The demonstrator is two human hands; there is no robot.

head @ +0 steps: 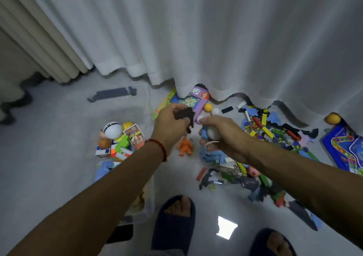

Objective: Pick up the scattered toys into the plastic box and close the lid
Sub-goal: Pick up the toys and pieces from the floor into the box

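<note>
Toys [263, 130]: bright mixed clutter; plastic box [146, 106] clear, half-filled.

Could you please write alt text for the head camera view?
A person's left hand holds a dark foam piece and the right hand grips a white ball above toys scattered on a pale floor, beside a clear plastic box.

White curtain [216, 39], dark slippers [172, 224], pale floor [49, 138].

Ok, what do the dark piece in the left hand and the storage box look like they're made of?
Dark piece: thin, matt, with a jagged cut outline, probably foam or card. Plastic box: clear, glossy plastic; the toys show through its wall.
</note>
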